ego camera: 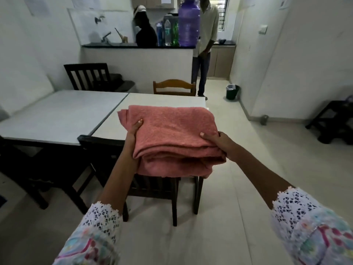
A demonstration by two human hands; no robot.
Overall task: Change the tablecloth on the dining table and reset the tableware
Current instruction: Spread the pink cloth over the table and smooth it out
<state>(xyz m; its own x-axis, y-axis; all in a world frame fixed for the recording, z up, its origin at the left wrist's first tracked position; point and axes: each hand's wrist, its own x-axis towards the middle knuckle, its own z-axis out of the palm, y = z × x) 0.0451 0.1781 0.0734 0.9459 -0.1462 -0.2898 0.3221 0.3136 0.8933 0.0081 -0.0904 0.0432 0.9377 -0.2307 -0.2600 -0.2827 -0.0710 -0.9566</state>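
A folded pink cloth is being held out at arm's length above a dark chair, near the bare table. It is judged soft, thick and limp, likely to sag unless supported at both folded sides. It is being gripped by the left hand and right hand, thumbs on top, fingers apparently tucked beneath.

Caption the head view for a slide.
Both hands, left hand and right hand, hold a folded pink cloth above the bare table.

Pink cloth fuzzy, matt; tabletop smooth.
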